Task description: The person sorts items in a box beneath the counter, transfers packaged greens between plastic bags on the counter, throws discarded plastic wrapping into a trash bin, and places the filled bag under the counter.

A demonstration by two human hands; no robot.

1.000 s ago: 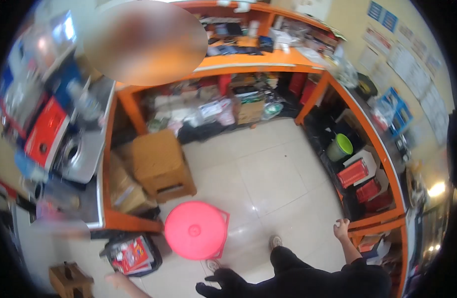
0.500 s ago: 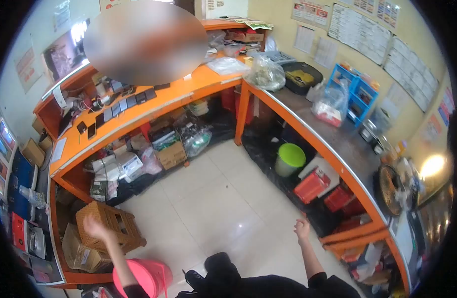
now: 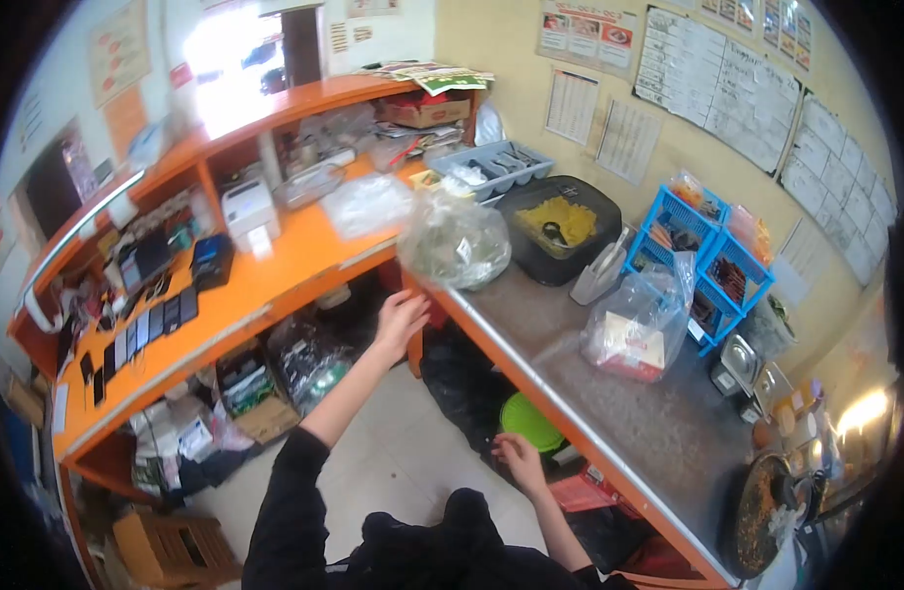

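My left hand (image 3: pixel 403 323) reaches forward near the corner where the orange counter (image 3: pixel 319 261) meets the dark worktop (image 3: pixel 609 418). Its fingers are loosely bent and apart, with nothing in them. Just beyond it, a clear plastic bag of greenish contents (image 3: pixel 457 244) sits on the worktop corner; I see no contact. My right hand (image 3: pixel 519 460) hangs lower, in front of the lime-green bucket (image 3: pixel 532 423), fingers half curled and holding nothing I can see. Behind the bag stands a black tub of yellow food (image 3: pixel 560 224) with a dark utensil in it, beside a scoop (image 3: pixel 601 270).
A clear bag with a white-and-red box (image 3: pixel 624 339) lies on the worktop near blue basket racks (image 3: pixel 673 231). A grey cutlery tray (image 3: pixel 491 167) is at the back. Several phones (image 3: pixel 157 323) and a printer (image 3: pixel 247 211) occupy the orange counter. A brown stool (image 3: pixel 167 551) stands lower left.
My view has moved forward and nearer the worktop corner. My left hand has swung from beside the stool towards the bag; my right hand is now before the bucket. The blurred shape has left view.
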